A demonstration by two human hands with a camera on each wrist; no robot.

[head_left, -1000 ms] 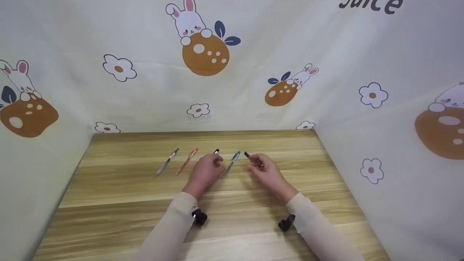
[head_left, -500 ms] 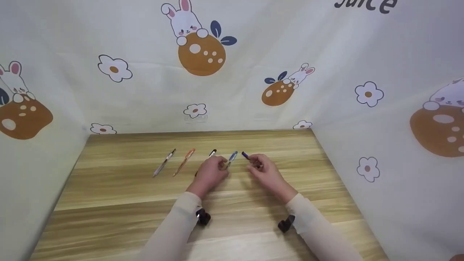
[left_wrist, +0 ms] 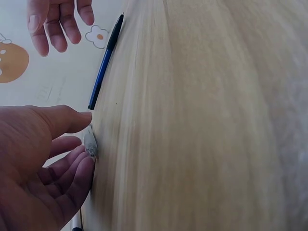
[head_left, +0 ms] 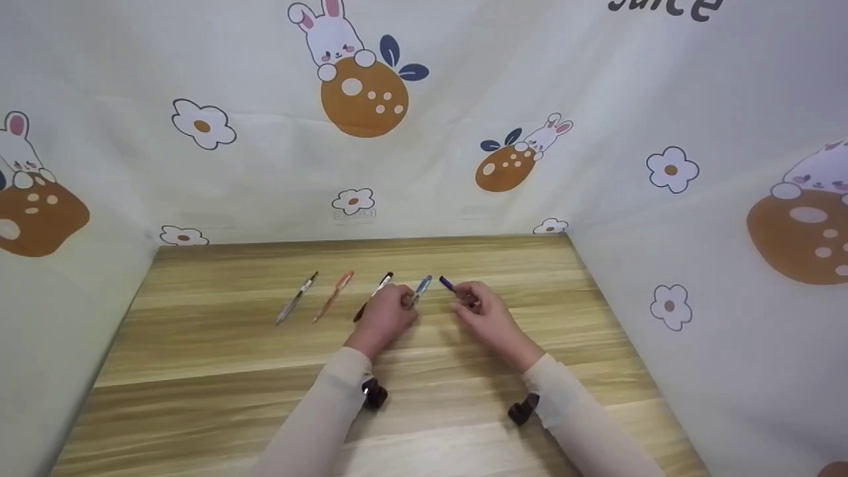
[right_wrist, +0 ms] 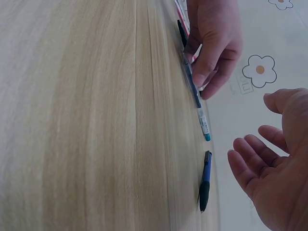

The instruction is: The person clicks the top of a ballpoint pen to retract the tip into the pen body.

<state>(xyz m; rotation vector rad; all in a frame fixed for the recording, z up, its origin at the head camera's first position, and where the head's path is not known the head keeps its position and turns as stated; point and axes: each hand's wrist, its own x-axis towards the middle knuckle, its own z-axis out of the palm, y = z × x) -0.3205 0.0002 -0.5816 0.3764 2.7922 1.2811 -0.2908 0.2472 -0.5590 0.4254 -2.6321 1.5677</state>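
Observation:
In the head view several pens lie slanted in a row on the wooden table (head_left: 464, 391). My left hand (head_left: 387, 315) is at the clear pen with a blue cap (head_left: 423, 286), fingers curled about its near part. The left wrist view shows the clear pen's rounded end (left_wrist: 90, 144) between thumb and fingertips. A black-and-white pen (head_left: 383, 283) lies partly hidden behind this hand. My right hand (right_wrist: 276, 159) is beside the blue pen with a black grip (right_wrist: 205, 180), its fingers loosely bent and apart from it, holding nothing.
Farther left lie an orange pen (head_left: 334, 296) and a clear pen with a dark tip (head_left: 297, 298). A pale cloth (head_left: 265, 165) printed with rabbits, oranges and flowers rises behind the table and along both sides.
My left hand has moved right from the black-and-white pen to the clear pen with a blue cap, uncovering more of the former. The right hand stays nearly still. The head view has shifted slightly.

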